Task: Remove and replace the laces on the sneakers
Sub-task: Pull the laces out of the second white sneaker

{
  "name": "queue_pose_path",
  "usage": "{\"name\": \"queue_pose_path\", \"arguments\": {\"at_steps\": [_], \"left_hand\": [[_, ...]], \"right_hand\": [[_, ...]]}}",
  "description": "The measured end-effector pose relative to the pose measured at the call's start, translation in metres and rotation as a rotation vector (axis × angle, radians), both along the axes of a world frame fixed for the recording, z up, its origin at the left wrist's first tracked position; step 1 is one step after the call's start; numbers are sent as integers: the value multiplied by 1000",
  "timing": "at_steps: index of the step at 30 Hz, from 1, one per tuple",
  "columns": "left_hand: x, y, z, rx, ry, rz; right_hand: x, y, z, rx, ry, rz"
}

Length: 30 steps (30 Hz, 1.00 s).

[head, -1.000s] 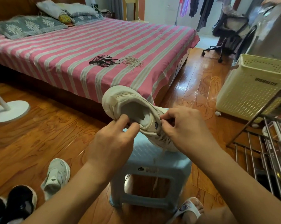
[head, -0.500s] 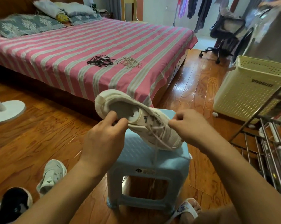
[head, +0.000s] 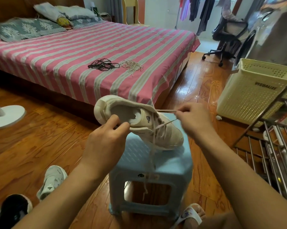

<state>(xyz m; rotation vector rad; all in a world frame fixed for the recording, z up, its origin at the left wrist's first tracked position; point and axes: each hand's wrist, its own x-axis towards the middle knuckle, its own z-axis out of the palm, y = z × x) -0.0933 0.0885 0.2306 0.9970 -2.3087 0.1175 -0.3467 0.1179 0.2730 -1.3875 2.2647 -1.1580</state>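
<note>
A white sneaker (head: pixel 171 134) rests toe-down on a light blue plastic stool (head: pixel 157 164), heel raised toward the bed. My left hand (head: pixel 106 139) pinches the near side of its collar. My right hand (head: pixel 194 119) pinches the pale lace (head: pixel 166 111), which runs taut from the upper eyelets out to the right. A loose lace end (head: pixel 147 172) hangs down over the stool's front. On the bed lie a bundle of black laces (head: pixel 103 65) and a bundle of cream laces (head: pixel 133 66). A second white sneaker (head: pixel 52 180) lies on the floor at lower left.
The pink striped bed (head: pixel 73 60) fills the space behind the stool. A black shoe (head: pixel 13 210) sits at bottom left, a fan base (head: pixel 5 115) at left. A cream laundry basket (head: pixel 255 90) and a metal rack (head: pixel 275 156) stand at right. A sandalled foot (head: pixel 192 215) is beside the stool.
The sneaker's toe has come down onto the stool. My right hand has moved right and up, drawing the lace out of the upper eyelets. My left hand keeps its pinch on the collar.
</note>
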Motion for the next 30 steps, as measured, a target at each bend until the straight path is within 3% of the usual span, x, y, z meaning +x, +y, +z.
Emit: {"name": "queue_pose_path", "arguments": {"at_steps": [2, 4, 7, 10, 12, 18, 22, 26, 28, 30], "left_hand": [[3, -3, -2, 59, 55, 36], [6, -4, -4, 92, 80, 34], [4, -1, -3, 84, 93, -26], [-1, 5, 0, 56, 63, -94], [1, 5, -1, 49, 59, -95], [9, -2, 0, 44, 29, -84], [11, 2, 6, 15, -19, -109], [21, -3, 8, 32, 28, -31], [25, -5, 7, 47, 38, -12], [25, -4, 7, 57, 36, -19]], "right_hand": [[-19, 2, -7, 96, -43, -176], [-27, 6, -6, 157, 121, -204], [-4, 2, 4, -39, 129, 188], [24, -4, 4, 2, 208, 530], [22, -6, 3, -10, 318, 540], [19, 6, -3, -53, 296, 586], [17, 4, 8, -158, 228, 449], [-49, -11, -11, -24, -175, -278], [-64, -3, -19, 250, -58, -308], [-52, -2, -17, 261, 151, -135]]}}
